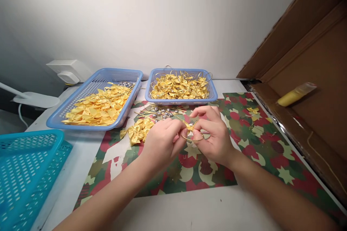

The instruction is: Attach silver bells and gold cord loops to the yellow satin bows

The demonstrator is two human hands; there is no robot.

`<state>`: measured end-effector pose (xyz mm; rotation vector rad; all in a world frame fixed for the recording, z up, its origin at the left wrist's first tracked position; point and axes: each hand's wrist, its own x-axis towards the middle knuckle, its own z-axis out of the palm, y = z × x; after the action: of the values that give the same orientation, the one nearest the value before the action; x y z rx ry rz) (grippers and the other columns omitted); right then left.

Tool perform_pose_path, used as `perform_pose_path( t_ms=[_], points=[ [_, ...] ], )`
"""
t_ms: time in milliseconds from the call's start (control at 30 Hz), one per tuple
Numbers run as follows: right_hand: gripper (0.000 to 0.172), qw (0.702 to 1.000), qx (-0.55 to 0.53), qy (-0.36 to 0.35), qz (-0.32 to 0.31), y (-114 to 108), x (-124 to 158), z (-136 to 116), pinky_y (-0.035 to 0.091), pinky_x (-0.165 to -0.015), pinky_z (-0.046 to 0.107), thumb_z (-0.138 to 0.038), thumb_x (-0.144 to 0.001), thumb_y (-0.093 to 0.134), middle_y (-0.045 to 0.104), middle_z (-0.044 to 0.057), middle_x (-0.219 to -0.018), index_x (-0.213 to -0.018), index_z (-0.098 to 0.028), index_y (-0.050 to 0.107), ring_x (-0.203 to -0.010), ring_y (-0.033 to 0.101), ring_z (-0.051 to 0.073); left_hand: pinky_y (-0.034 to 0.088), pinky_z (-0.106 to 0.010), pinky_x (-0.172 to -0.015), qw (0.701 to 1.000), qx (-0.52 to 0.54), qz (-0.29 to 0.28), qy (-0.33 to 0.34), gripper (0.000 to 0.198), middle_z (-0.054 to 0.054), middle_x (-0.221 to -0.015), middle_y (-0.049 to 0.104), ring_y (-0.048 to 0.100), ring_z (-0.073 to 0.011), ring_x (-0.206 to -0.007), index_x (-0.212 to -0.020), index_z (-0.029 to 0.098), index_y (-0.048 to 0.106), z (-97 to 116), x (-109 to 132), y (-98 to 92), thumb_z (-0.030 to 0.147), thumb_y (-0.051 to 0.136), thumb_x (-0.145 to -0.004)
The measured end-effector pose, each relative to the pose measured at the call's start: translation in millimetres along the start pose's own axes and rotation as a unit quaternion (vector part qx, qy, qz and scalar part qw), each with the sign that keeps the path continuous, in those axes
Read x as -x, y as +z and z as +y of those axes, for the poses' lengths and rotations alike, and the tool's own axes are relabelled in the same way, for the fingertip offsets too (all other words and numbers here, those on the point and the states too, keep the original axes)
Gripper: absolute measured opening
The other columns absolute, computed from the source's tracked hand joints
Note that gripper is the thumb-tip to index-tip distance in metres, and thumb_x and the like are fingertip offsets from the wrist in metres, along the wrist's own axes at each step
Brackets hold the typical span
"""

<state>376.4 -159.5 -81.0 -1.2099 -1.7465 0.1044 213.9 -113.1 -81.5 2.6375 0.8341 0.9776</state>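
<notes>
Both my hands meet above the patterned sheet, holding one small yellow ribbon bow (190,127) between them. My left hand (166,138) pinches the bow's left side with thumb and forefinger. On its other side, my right hand (210,133) grips the bow, its upper fingers curled above. A gold cord (191,140) curves in a loop below the bow, between the hands. Just behind the fingers lie several silver bells (162,113) and loose gold cords (151,109). A pile of yellow bows (138,131) rests to the left of my left hand.
A blue basket (51,121) of yellow bows stands at left; another blue basket (181,101) holds bows with gold loops. A teal basket (29,135) sits front left. The camouflage-patterned sheet (173,177) covers the table. Cardboard (311,54) rises at right, with a yellow tube (294,94) beside it.
</notes>
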Motion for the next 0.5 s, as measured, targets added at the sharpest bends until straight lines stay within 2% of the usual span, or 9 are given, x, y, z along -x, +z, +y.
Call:
perform_pose_path(
  t_ms=[167, 300, 500],
  points=[
    [0.02, 0.998, -0.048, 0.034, -0.028, -7.5, -5.1, 0.6, 0.043, -0.081, 0.038, -0.013, -0.079, 0.051, 0.056, 0.006, -0.099, -0.06, -0.019, 0.051, -0.092, 0.052, 0.021, 0.036, -0.024, -0.055, 0.997, 0.046, -0.017, -0.051, 0.019, 0.002, -0.061, 0.055, 0.049, -0.0129, -0.058, -0.071, 0.019, 0.051, 1.1, -1.6, -3.9, 0.018, 0.046, -0.09],
    [0.019, 0.995, -0.074, 0.034, -0.052, -12.4, -6.9, 2.2, 0.041, -0.085, 0.039, -0.013, -0.078, 0.052, 0.053, 0.006, -0.103, -0.06, -0.019, 0.049, -0.097, 0.05, 0.022, 0.036, -0.023, -0.055, 0.994, 0.067, -0.034, -0.081, 0.019, 0.002, -0.061, 0.055, 0.049, -0.0123, -0.058, -0.071, 0.019, 0.052, 3.5, -2.4, -8.6, 0.018, 0.045, -0.089],
    [0.019, 0.991, -0.087, 0.045, -0.088, -19.8, -9.2, 2.3, 0.041, -0.084, 0.038, -0.016, -0.079, 0.052, 0.052, 0.006, -0.105, -0.061, -0.019, 0.049, -0.099, 0.048, 0.022, 0.036, -0.022, -0.055, 0.992, 0.089, -0.033, -0.085, 0.019, 0.003, -0.061, 0.054, 0.048, -0.011, -0.057, -0.071, 0.018, 0.051, 8.4, -4.5, -11.3, 0.018, 0.045, -0.089]
  ],
)
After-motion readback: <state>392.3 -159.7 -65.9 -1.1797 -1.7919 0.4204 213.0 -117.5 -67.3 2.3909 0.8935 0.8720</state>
